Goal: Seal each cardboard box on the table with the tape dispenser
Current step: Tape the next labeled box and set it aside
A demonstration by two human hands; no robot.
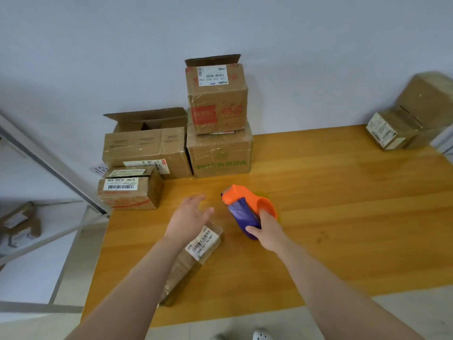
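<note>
Boxes crowd the far left. Right hand grasps the tape dispenser; left hand hovers loose over a small box.

The worktop is a flat wooden surface with an orange-brown finish. A slim labelled box lies near the front edge. At the far left stand a small barcoded box, an open-flapped box behind it and a green-printed box — the last two touching. A blurred box sits far right. The tape dispenser is at centre — surface contact not discernible.
</note>
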